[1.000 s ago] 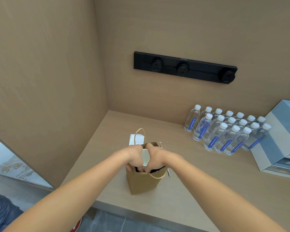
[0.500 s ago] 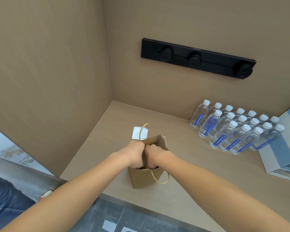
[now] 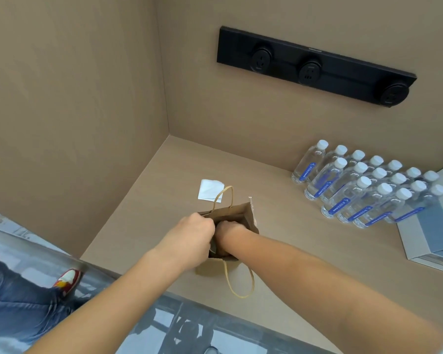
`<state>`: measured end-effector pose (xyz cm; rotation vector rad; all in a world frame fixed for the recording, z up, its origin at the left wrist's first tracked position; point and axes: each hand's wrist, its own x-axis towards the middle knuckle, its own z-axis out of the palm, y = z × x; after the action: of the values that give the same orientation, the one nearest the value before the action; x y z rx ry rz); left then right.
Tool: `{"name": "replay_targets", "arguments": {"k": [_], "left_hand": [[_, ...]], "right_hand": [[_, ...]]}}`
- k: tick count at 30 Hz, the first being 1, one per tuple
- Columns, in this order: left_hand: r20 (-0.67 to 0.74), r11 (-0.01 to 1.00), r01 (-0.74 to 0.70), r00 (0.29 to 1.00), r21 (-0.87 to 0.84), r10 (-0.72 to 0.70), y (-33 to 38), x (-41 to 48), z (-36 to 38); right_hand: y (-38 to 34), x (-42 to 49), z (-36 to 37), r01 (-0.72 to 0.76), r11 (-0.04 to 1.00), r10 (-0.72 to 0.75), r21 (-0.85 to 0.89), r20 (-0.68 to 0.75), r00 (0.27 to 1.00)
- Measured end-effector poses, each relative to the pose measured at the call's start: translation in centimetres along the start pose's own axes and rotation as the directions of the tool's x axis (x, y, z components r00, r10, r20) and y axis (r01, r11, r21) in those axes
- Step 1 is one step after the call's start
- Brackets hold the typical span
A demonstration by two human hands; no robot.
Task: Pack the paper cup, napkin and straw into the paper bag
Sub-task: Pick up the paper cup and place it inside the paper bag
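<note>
head view: my left hand pinches the near-left rim of the paper bag, fingers closed on the paper to hold the mouth open. my right hand is sunk into the bag mouth past the knuckles; i cannot tell whether those fingers are clamped on something or loose, the bag wall hides them. the paper cup is not visible anywhere on the counter, so my guess is it sits inside the bag under my right hand, cannot confirm. the napkin lies flat on the counter at 11 o'clock from the bag, just beyond the far handle. a thin pale strip pokes up at the bag's far-right corner at 1 o'clock, likely the straw, too small to be sure.

step in hand: seating the cup. next move calls for pulling my right hand out without collapsing the bag, then reaching to 11 o'clock for the napkin.

edges and room: side wall is near at 9 o'clock, so the napkin reach is tight on that side. water bottles stand well apart at 2 o'clock. counter front edge is close at 6 o'clock, near handle loop lying toward it. open counter at 3 o'clock.
</note>
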<state>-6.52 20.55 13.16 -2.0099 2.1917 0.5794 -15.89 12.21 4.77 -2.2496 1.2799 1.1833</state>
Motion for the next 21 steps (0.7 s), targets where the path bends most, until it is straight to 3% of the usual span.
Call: {"name": "replay_targets", "arguments": {"k": [5, 12, 21], "left_hand": [[-0.03, 0.977, -0.211, 0.977, -0.037, 0.21, -2.2, -1.1, 0.1], [0.032, 0.862, -0.501, 0.865, 0.072, 0.5, -4.5, -1.6, -0.7], [-0.113, 0.781, -0.606, 0.774, 0.151, 0.623, -5.9, -0.6, 1.2]], "right_hand": [[-0.5, 1.0, 1.5, 0.001, 0.999, -0.001, -0.053, 0.006, 1.0], [-1.8, 1.7, 2.2, -0.028, 0.999, 0.028, -0.033, 0.003, 1.0], [-2.0, 1.6, 2.1, -0.036, 0.997, 0.033, -0.063, -0.044, 0.999]]}}
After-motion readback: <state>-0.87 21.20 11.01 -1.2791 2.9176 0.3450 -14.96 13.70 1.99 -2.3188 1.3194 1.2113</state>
